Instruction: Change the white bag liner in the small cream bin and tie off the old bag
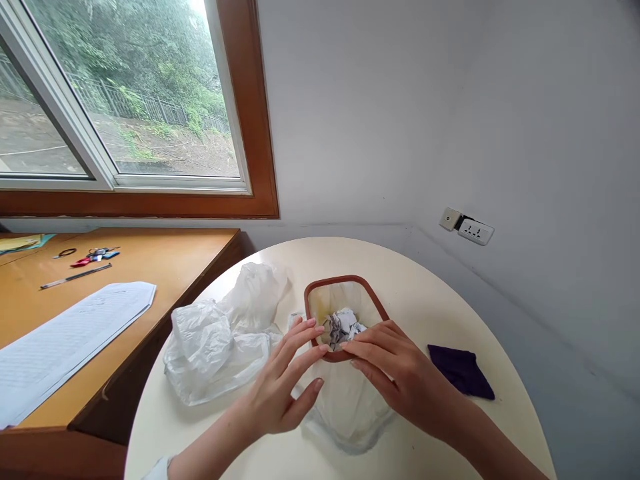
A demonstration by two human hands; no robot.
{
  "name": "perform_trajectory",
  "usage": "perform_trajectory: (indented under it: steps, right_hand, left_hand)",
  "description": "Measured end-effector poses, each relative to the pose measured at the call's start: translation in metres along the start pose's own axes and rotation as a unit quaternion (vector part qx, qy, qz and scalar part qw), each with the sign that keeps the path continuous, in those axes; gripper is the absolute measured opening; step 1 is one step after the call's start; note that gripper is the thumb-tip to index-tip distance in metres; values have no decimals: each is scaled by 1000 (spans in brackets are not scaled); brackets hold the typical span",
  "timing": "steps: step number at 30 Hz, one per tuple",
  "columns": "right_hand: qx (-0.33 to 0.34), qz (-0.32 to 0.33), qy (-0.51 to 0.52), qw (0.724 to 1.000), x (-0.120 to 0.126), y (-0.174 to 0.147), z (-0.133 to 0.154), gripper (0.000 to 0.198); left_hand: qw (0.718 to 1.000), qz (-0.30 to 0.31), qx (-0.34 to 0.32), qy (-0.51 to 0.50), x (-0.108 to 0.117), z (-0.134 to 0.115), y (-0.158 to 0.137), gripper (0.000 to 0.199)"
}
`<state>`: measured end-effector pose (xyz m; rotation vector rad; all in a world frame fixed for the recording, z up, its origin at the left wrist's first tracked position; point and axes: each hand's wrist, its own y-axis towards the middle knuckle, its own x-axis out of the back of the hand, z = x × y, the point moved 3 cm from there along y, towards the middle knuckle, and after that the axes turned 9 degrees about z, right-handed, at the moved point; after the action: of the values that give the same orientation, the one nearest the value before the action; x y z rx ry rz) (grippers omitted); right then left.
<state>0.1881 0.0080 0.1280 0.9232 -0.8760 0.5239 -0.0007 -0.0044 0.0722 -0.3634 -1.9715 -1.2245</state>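
Observation:
A small wastebasket with a brown rim (345, 279) stands on the round table, lined with a thin translucent plastic bag (350, 407) that hangs over its near outside. Crumpled paper (342, 323) lies inside. At the rim's near left corner is my left hand (283, 383), its fingers stretched and apart, the tips touching the rim and bag edge. My right hand (400, 367) is bent over the near right corner, fingers over the rim and thumb outside it. The palm hides part of the rim there.
Loose white plastic bags (215, 340) lie left of the basket on the cream table (425, 433). A dark purple cloth (461, 371) rests at the right. Papers (85, 340), a pen (75, 276) and keys (97, 255) are on the wooden desk (185, 257).

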Motion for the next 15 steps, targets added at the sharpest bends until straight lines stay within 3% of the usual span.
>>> perform_trajectory:
  steps: [4,8,11,15]
  right_hand:
    - [-48,-17,27,998,7,-1,-13,23]
    - [-179,-52,92,978,9,-1,-47,35]
    - [-241,-12,169,956,1,-1,-65,47]
    - [-252,16,250,935,-11,-5,-67,48]
  left_hand:
    - [998,-26,10,-52,3,0,3,54]
    - [974,-84,163,-133,6,4,13,58]
    - [952,-42,251,-171,2,6,22,68]
    - [954,14,256,-152,-4,6,27,67]
